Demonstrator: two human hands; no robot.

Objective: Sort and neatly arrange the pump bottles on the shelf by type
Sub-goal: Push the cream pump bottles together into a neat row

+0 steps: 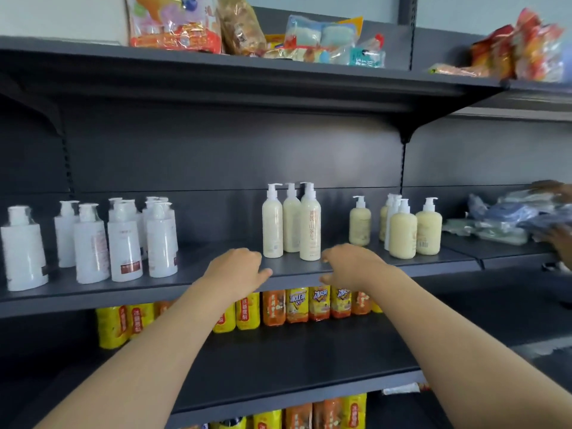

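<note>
On the dark middle shelf [216,274] stand three groups of pump bottles. Several white bottles [123,243] crowd the left part. Three tall cream bottles [291,224] stand in the middle. Several short round yellowish bottles [402,230] stand to the right, one of them [360,222] a little apart. My left hand [238,270] and my right hand [353,264] hover over the shelf's front edge just below the tall cream bottles. Both hold nothing, fingers loosely curled and apart.
Snack bags [241,29] fill the top shelf. Yellow and orange drink bottles [303,305] line the shelf below. On the neighbouring shelf to the right lie plastic-wrapped packs [501,218], with another person's hand [560,243] at the frame's edge.
</note>
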